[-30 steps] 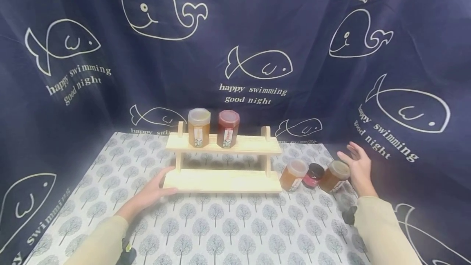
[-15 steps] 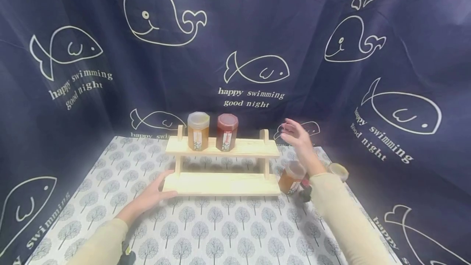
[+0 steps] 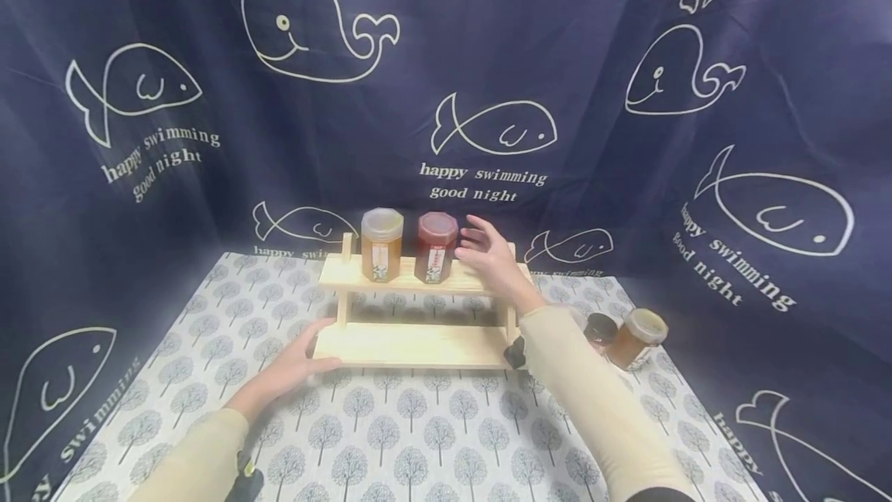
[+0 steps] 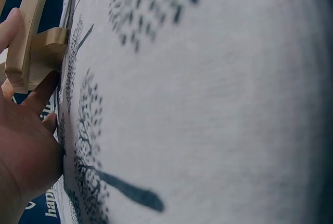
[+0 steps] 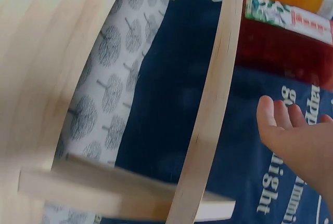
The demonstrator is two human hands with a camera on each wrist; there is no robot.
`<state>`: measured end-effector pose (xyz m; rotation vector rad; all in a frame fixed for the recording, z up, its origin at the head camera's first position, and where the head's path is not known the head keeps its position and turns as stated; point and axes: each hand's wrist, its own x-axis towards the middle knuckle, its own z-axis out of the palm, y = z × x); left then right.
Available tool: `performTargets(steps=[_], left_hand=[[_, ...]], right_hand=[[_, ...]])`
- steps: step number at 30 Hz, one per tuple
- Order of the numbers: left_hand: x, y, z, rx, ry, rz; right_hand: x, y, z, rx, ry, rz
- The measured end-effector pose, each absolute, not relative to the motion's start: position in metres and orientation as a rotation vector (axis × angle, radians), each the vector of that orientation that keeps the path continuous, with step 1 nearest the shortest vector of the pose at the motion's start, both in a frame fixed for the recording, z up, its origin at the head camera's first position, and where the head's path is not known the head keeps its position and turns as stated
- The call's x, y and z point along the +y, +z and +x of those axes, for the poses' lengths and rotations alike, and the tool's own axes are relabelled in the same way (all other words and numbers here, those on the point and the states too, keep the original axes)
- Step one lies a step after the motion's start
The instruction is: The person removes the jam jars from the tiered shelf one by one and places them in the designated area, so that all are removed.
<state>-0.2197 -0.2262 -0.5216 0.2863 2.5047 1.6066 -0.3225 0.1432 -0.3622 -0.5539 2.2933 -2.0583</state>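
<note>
A two-tier wooden rack (image 3: 411, 343) stands on the table. My left hand (image 3: 296, 366) grips the left end of its lower board, thumb in front; in the left wrist view the thumb (image 4: 11, 26) lies against the board's edge. On the upper board stand an amber jar (image 3: 381, 246) with a pale lid and a red jar (image 3: 435, 248), both upright. My right hand (image 3: 491, 254), fingers apart and slightly bent, is just right of the red jar above the upper board. The right wrist view shows a gap between its fingers and the red jar (image 5: 281, 52).
Right of the rack are a small black-lidded jar (image 3: 601, 329), partly behind my right sleeve (image 3: 592, 386), and another amber jar (image 3: 637, 339). A tree-print cloth (image 3: 418, 432) covers the table. A dark blue fish-print curtain (image 3: 488, 37) hangs behind.
My right hand has moved left, from beside the jars on the right to the red jar on the upper board. Its sleeve now covers one amber jar. My left hand stays put.
</note>
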Motion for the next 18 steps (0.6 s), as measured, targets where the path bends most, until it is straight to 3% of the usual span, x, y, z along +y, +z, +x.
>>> performTargets(steps=[10, 18], left_hand=[[-0.224, -0.521, -0.221, 2.491, 1.635, 0.285], [-0.226, -0.522, -0.22, 2.497, 1.622, 0.28]], right_hand=[[0.11, -0.364, -0.329, 2.392, -2.053, -0.648], [0.095, -0.368, -0.331, 2.464, -2.051, -0.545]])
